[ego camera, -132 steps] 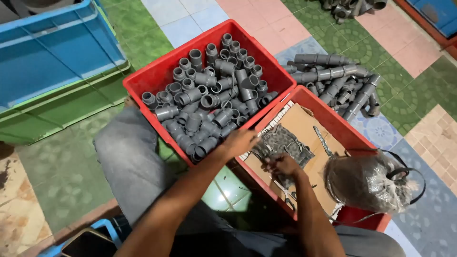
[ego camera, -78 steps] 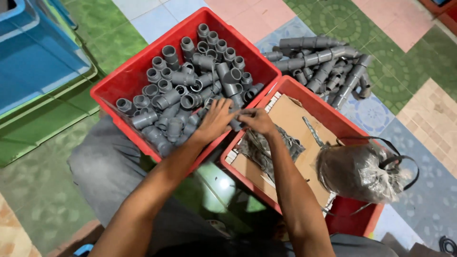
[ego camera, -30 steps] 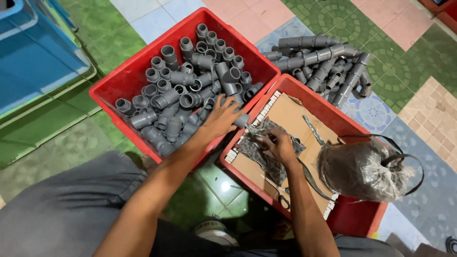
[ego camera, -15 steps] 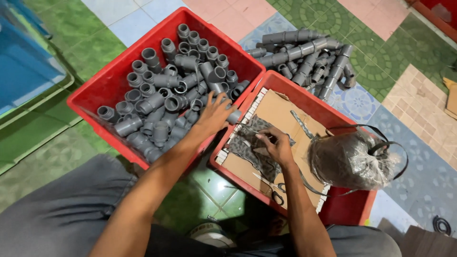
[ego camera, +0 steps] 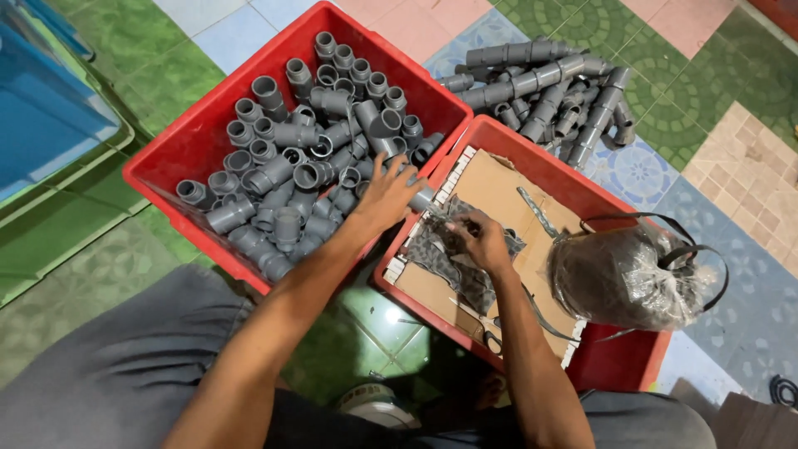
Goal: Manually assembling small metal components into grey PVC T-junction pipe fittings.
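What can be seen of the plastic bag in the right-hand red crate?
The plastic bag is clear but looks dark from its contents, which cannot be made out. It bulges round and crinkled, and thin black loops like handles arc over its top and right side. It sits at the far right end of the right red crate, on the cardboard sheet lining it. Neither hand touches it.

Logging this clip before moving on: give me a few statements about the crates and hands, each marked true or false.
1. The left hand rests on grey pipe fittings in a red crate. True.
2. The right hand is inside the blue crate. False: it is over cardboard in the second red crate.
3. A clear plastic bag sits in that second crate. True.
4. The assembled pipes lie in a crate. False: they lie on the tiled floor.
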